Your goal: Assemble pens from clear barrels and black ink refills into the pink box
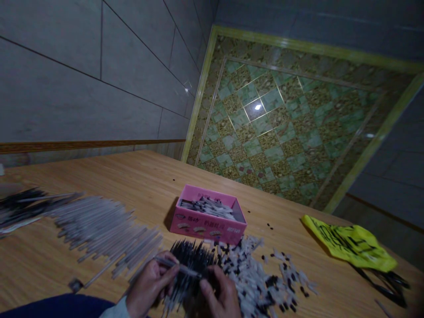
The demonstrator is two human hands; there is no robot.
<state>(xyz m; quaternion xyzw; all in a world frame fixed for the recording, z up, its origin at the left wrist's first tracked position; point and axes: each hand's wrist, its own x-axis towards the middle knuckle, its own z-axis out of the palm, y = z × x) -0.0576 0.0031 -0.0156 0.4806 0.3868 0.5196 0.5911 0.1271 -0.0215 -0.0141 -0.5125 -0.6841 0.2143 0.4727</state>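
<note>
The pink cardboard box point(205, 226), printed with dark characters and small pictures on its near side, stands open on the wood-grain surface point(142, 172) and holds a heap of whitish sticks point(210, 207) with some dark parts among them. In front of the box, on its near side, the left hand point(152, 282) has its thumb and fingers closed on a slim translucent tube point(185, 268), which slants toward the other hand. The right hand point(223, 293) is nearer than the box too, its thumb and forefinger bent close together at the tube's dark-looking end; whether they pinch that end or a small piece against it, I cannot tell.

Beneath the tube, just in front of the box, lies a dense bundle of thin black-tipped sticks point(194, 254). To the right of these, from the box's near right corner toward the viewer, spreads a loose pile of small pale and black plastic pieces point(248, 271). Left of the box, many clear tubes point(96, 225) lie side by side in a broad row, and farther left of it is a dark bundle point(21, 205), blurred. Well to the right of the box lies a yellow plastic bag point(351, 243) with black lettering.
</note>
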